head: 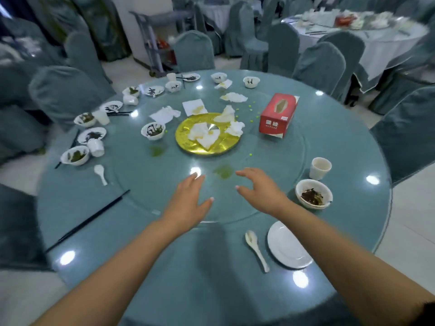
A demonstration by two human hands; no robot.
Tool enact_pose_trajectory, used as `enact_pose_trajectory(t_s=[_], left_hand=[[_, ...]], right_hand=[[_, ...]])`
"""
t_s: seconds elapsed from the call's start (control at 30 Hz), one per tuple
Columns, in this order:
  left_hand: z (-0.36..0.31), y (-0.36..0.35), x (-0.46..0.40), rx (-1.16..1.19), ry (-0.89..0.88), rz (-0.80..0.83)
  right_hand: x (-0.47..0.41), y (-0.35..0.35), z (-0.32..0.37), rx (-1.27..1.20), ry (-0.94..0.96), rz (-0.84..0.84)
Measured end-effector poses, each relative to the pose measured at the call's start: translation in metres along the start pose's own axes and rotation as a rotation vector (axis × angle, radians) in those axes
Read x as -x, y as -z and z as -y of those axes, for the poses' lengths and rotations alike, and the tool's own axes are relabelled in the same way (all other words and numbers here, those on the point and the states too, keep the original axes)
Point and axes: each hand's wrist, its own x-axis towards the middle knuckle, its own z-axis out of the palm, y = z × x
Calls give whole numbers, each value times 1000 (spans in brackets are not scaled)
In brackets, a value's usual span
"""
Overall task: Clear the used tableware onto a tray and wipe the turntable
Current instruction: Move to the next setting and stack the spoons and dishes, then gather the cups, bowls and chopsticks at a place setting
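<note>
A: Where are the person's hands?

B: Both reach over the near edge of the glass turntable (270,161). The left hand (188,198) lies flat with straight fingers, the thumb spread out; whether it touches the glass cannot be told. The right hand (261,189) hovers beside it, fingers loosely bent and apart, holding nothing. A green smear (223,171) sits on the glass between the fingertips.

A: What is on the turntable?

B: A gold disc (188,135) at the centre with crumpled napkins (204,135) on it, more napkins toward the far edge, a red tissue box (279,115) to the right, and one dirty bowl (153,131) left of the disc. Another green smear (157,150) lies near that bowl.

A: And the tabletop around it?

B: At the near right edge a white plate (288,245) with a spoon (256,249) just left of it. Farther along the right side a bowl with dark scraps (313,194) and a cup (320,168) behind it. Black chopsticks (89,220) lie along the near left edge, with a second spoon (101,174) beyond them. Along the left and far edges stand many used bowls, saucers and cups (94,140).

A: Anything beyond the table?

B: Covered chairs (194,51) ring it, and a grey cart (155,41) stands past the far edge.
</note>
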Motion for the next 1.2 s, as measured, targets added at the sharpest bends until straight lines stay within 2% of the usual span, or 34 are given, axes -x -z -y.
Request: enact_pose_trajectory(t_s=[0.27, 0.53, 0.93, 1.2], left_hand=[[74, 102, 119, -119, 32, -111], [88, 176, 229, -209, 99, -208], [33, 218, 402, -277, 270, -338], [14, 235, 473, -275, 263, -347]], right_hand=[[56, -47, 154, 13, 192, 70], [119, -50, 256, 92, 370, 163], [239, -31, 319, 99, 621, 242], [299, -39, 354, 97, 698, 280]])
